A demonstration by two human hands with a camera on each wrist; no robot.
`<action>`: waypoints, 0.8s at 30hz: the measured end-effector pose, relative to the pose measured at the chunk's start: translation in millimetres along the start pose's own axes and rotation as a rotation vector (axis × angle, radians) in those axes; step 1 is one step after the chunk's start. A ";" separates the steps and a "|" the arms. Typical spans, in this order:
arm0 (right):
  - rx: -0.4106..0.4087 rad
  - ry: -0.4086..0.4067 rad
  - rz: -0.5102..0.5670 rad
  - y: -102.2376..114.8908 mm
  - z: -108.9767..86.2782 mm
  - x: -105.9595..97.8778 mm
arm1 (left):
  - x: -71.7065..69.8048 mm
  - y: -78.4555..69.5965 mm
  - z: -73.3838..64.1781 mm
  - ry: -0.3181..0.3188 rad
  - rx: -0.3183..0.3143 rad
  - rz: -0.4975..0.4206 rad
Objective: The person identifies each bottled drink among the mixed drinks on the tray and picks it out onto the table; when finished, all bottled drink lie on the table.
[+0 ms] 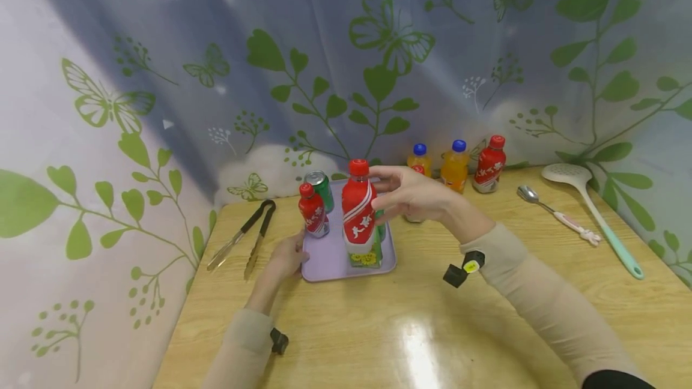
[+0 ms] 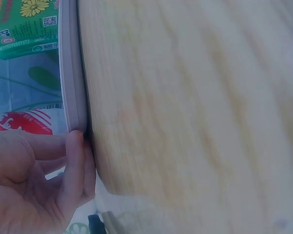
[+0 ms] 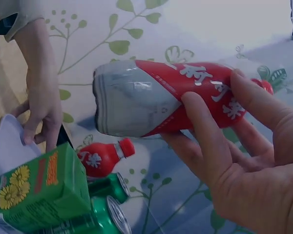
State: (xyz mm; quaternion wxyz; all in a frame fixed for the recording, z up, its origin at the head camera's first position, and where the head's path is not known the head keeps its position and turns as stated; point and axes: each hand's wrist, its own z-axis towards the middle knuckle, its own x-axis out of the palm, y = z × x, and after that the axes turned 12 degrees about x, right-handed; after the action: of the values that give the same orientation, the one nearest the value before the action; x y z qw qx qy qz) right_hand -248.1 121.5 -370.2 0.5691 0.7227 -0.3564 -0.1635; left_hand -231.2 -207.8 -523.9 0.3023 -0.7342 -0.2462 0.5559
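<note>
My right hand (image 1: pixel 418 194) grips a red-and-white drink bottle (image 1: pixel 358 215) by its side, upright above the lilac tray (image 1: pixel 324 266). In the right wrist view the fingers and thumb wrap round the red part of its label. My left hand (image 1: pixel 285 256) pinches the tray's left rim, thumb and fingers on its edge, as the left wrist view shows. A smaller red bottle (image 1: pixel 313 216) stands on the tray with a green can (image 1: pixel 319 183) behind it. A green carton (image 3: pixel 44 187) with yellow flowers and a second green can (image 3: pixel 110 217) are partly hidden behind the held bottle in the head view.
Left of the tray lie black-handled tongs (image 1: pixel 245 233). Behind my right hand stand orange drink bottles (image 1: pixel 455 167) with blue caps and another red bottle (image 1: pixel 489 165). At the right lie a spoon (image 1: pixel 557 214) and a skimmer (image 1: pixel 594 212). A patterned curtain (image 1: pixel 335 65) closes off the back.
</note>
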 end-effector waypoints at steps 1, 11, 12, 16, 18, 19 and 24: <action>0.006 0.005 -0.013 0.3 -2.5 -3.4 | 0.4 0.0 -0.4 0.002 -0.003 -0.002; -0.032 0.070 -0.097 -0.7 -22.5 -37.4 | -0.1 0.5 -0.1 -0.004 0.011 -0.002; -0.042 0.081 -0.097 -0.8 -24.3 -40.6 | -0.2 0.5 -0.1 -0.006 0.011 0.000; -0.083 0.124 -0.069 -1.9 -32.1 -55.3 | 0.3 0.8 0.1 -0.006 0.028 0.010; -0.103 0.138 -0.053 -2.4 -36.2 -63.0 | 0.6 0.9 -0.5 -0.007 0.038 0.007; -0.111 0.141 -0.049 -2.7 -38.5 -67.2 | 0.5 0.7 -0.9 -0.007 0.045 0.008; -0.143 0.151 -0.019 -4.6 -49.5 -89.1 | -1.1 -0.3 -2.5 -0.010 0.058 0.016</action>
State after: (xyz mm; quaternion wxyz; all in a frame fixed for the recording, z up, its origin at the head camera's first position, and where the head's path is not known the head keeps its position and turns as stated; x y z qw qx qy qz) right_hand -276.5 219.4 -374.9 0.6428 0.6940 -0.2930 -0.1392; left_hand -229.0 -208.8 -522.4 0.3177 -0.7241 -0.2258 0.5689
